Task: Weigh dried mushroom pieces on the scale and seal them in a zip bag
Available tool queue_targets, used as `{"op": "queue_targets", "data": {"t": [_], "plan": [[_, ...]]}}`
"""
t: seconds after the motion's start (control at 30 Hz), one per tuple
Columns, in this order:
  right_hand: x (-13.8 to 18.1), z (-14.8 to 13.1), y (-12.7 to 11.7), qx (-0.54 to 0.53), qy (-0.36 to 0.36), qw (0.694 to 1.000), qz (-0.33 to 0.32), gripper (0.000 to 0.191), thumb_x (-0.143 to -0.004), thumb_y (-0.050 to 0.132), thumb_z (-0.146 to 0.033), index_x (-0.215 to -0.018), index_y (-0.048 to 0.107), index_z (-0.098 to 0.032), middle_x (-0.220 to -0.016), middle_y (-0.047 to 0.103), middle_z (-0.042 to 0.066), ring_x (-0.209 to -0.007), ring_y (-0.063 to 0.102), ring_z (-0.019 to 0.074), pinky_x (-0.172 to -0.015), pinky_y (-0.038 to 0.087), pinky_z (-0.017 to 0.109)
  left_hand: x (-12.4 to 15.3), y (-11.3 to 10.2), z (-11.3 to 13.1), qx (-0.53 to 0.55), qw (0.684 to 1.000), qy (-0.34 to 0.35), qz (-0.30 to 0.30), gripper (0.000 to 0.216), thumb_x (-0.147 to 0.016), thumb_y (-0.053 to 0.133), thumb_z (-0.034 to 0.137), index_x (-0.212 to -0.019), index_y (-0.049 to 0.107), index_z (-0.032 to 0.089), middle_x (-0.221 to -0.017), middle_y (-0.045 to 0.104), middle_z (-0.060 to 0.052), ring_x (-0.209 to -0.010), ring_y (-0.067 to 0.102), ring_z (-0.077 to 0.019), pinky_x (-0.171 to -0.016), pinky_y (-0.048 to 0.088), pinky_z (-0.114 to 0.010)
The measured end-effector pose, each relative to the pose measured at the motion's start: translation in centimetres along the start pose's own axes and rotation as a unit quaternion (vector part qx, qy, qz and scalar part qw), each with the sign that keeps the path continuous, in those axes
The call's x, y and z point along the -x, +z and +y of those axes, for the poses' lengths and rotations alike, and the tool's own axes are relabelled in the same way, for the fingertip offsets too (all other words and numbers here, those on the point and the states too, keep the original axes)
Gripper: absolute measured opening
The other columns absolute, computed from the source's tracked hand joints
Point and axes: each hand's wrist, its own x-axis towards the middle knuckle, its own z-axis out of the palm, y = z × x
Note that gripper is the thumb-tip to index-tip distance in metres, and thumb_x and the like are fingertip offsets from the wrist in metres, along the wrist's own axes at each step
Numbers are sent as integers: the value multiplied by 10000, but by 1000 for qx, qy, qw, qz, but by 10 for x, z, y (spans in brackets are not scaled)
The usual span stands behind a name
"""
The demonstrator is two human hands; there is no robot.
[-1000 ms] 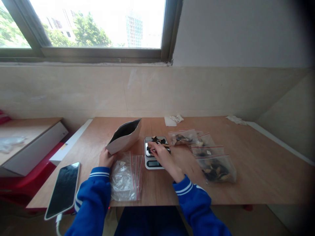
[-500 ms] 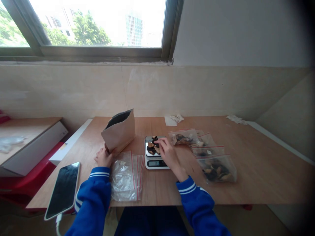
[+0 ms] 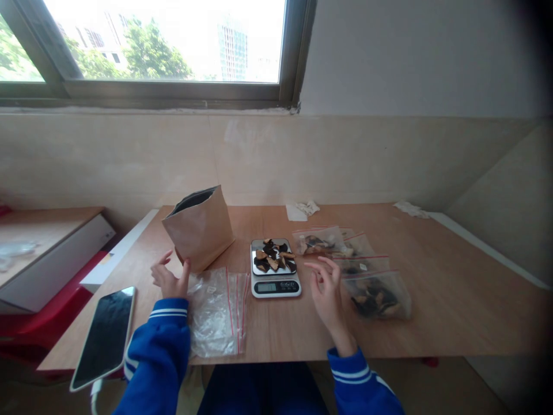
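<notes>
Several dark and tan dried pieces [image 3: 273, 257], like dried mushroom slices, lie on the metal plate of a white kitchen scale [image 3: 277, 287]. To the right of the scale, my right hand [image 3: 326, 291] hovers with fingers apart, holding nothing. My left hand [image 3: 170, 278] is at the lower left of a brown paper pouch [image 3: 201, 229], fingers spread and thumb close to its side; whether it touches the pouch I cannot tell. The pouch stands upright with its dark-lined mouth open. Clear zip bags [image 3: 216, 314] lie flat between my left hand and the scale.
Filled zip bags [image 3: 378, 297] of similar pieces lie in a group on the right. A phone [image 3: 103, 337] with a white cable is at the table's left edge. Crumpled tissue [image 3: 307, 208] lies at the back, under the window wall.
My right hand has drawn back from the scale plate to the right, leaving the pieces there. My left hand has opened beside the pouch, which has shifted slightly left.
</notes>
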Motion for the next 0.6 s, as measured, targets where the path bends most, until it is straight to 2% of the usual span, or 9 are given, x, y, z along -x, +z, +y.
{"op": "queue_targets", "data": {"t": [0.07, 0.17, 0.23, 0.33, 0.4, 0.47, 0.6], "plan": [[9, 1, -6, 3, 20, 1000, 6, 249, -907, 427, -213, -1026, 646, -215, -1193, 430, 119, -1089, 516, 239, -829, 521, 402, 0, -11, 14, 23, 996, 63, 53, 416, -775, 587, 414, -1088, 535, 144, -1084, 546, -104, -930, 561, -232, -863, 430, -438], [22, 2, -11, 9, 37, 999, 8, 249, -912, 423, -223, -992, 659, -213, -1145, 459, 114, -1065, 527, 240, -851, 506, 427, 3, -34, 42, 67, 986, 142, 58, 232, -815, 560, 319, -977, 567, 154, -953, 583, -69, -811, 570, -184, -765, 465, -361], [29, 1, -11, 2, 45, 999, 1, 255, -914, 415, -221, -987, 659, -211, -1127, 465, 114, -1074, 525, 244, -873, 492, 442, 10, -47, 59, 102, 980, 171, 3, 149, -851, 518, 274, -928, 584, 165, -873, 593, -52, -782, 571, -171, -706, 472, -314], [35, -2, -7, -15, 54, 998, -26, 271, -921, 393, -215, -992, 654, -217, -1133, 463, 114, -1098, 517, 245, -882, 488, 440, 23, -58, 73, 117, 951, 197, -205, 154, -873, 505, 261, -960, 607, 186, -862, 618, -39, -733, 581, -149, -671, 481, -282], [36, -7, -3, -15, 52, 997, -47, 269, -921, 394, -212, -987, 655, -223, -1144, 463, 110, -1101, 514, 244, -898, 479, 446, 32, -58, 74, 120, 928, 199, -291, 171, -877, 505, 273, -977, 623, 198, -902, 632, -44, -761, 599, -152, -683, 491, -282], [37, -13, 1, -12, 44, 997, -67, 265, -917, 399, -202, -978, 656, -228, -1145, 467, 105, -1108, 508, 244, -925, 463, 455, 40, -56, 73, 119, 927, 181, -307, 184, -880, 501, 289, -980, 632, 205, -928, 638, -49, -794, 611, -160, -704, 497, -292], [42, -21, 6, -13, 36, 994, -106, 275, -912, 393, -172, -982, 649, -244, -1146, 476, 94, -1119, 501, 241, -964, 441, 462, 50, -54, 70, 113, 950, 128, -262, 204, -874, 504, 329, -969, 634, 203, -937, 634, -54, -788, 615, -171, -705, 505, -313]]}}
